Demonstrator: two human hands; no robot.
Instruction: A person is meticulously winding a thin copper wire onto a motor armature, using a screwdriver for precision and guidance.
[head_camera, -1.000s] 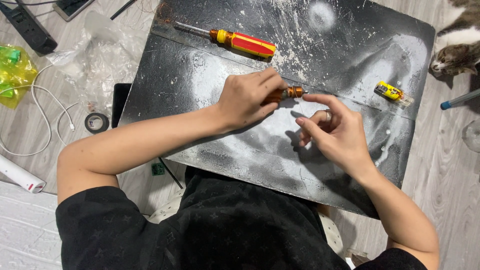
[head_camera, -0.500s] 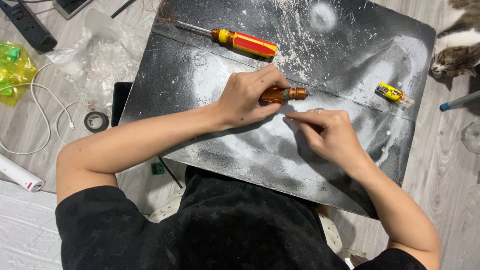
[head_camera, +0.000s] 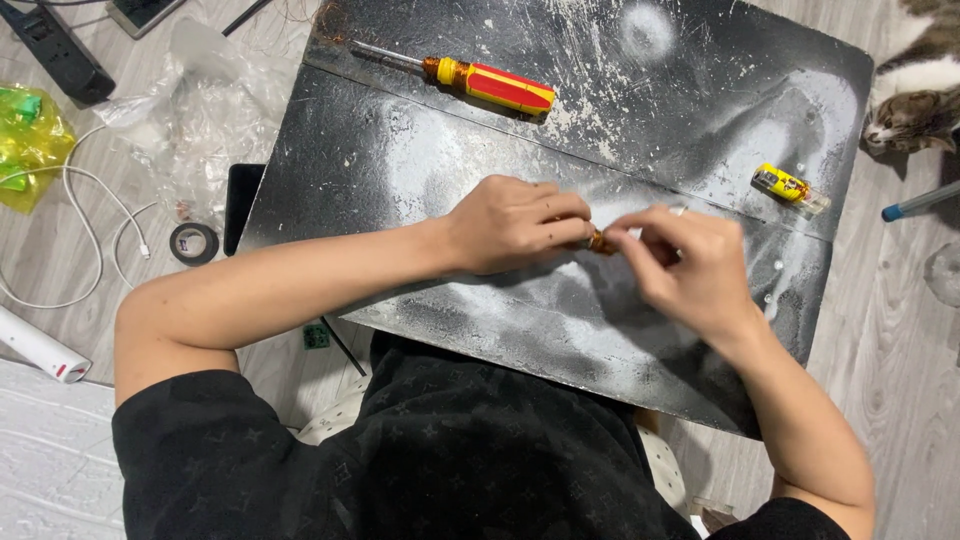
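Near the centre of the black worktop (head_camera: 400, 150), the left hand (head_camera: 510, 222) has its fingers wrapped around a small amber-handled tool (head_camera: 598, 241); the right hand (head_camera: 690, 262), at its 3 o'clock, pinches the tip. It looks light, rigid and slim, best gripped by the handle.

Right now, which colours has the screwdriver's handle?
Red and yellow, seen in the head view: screwdriver.

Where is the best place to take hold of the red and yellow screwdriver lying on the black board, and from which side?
Grip the red and yellow screwdriver probably by its thick handle, coming from above. It lies flat on the black board, so the handle's long sides are free for the fingers. The thin metal shaft, pointing left, gives poor hold.
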